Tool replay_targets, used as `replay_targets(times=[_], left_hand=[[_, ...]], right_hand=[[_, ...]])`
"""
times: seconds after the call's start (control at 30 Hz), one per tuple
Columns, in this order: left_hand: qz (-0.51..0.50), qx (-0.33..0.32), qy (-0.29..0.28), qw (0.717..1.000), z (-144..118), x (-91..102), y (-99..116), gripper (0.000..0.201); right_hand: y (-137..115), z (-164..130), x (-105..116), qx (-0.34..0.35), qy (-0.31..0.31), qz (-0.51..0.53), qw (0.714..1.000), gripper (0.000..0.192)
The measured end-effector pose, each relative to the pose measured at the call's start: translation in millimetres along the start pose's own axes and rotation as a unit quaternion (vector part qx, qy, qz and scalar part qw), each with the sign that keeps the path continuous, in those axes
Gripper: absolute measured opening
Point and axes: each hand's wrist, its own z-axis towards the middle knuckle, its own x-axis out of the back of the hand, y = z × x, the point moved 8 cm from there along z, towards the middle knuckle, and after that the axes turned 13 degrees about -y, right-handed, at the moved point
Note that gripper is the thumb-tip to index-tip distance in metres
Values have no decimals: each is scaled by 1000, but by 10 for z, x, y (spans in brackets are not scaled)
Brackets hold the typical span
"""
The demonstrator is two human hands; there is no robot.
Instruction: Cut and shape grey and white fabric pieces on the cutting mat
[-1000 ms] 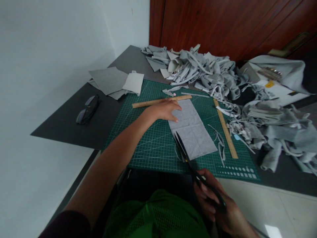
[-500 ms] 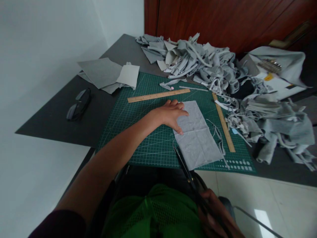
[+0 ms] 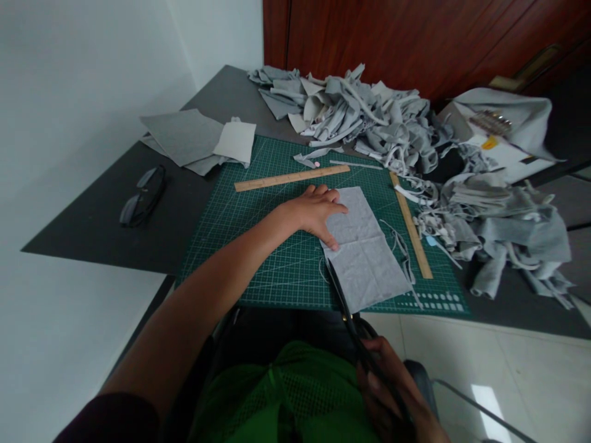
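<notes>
While the left hand (image 3: 317,212) lies palm down over the upper left edge of a light grey, creased rectangular cloth (image 3: 367,258), its fingers are spread apart, the thumb angled down along that same edge. From where I stand, the cloth lies on the right half of a green cutting mat (image 3: 277,277) with a white grid, its lower end near the mat's front edge. The right hand (image 3: 401,376), low in front of the person, has its fingers clamped around the handles of a pair of long black scissors (image 3: 340,292). The blades look nearly together and run along the cloth's lower left edge; I can't tell whether they touch it.

Beyond the left hand lies a flat wooden ruler (image 3: 293,178), and a second wooden ruler (image 3: 412,231) slants to the right of the cloth, with thin grey fabric strips (image 3: 405,261) between. Dark-framed glasses (image 3: 143,197) rest on the dark grey table (image 3: 92,221) at the left, near overlapping flat grey sheets (image 3: 184,135). A tangled heap of grey scraps (image 3: 383,111) fills the back.
</notes>
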Motion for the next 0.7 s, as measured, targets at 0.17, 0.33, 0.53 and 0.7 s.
replay_targets(times=[0.17, 0.33, 0.53, 0.7], left_hand=[[-1, -9, 9, 1000, 1, 8, 2, 98], [-7, -11, 5, 1000, 4, 8, 2, 98], [-16, -10, 7, 1000, 2, -3, 19, 100], [-16, -12, 8, 1000, -4, 7, 4, 96]], right_hand=[[-168, 122, -125, 2, -10, 25, 1000, 49], [-85, 68, -69, -9, -8, 45, 999, 54], [107, -99, 51, -9, 40, 72, 997, 56], [7, 15, -82, -13, 20, 48, 999, 54]])
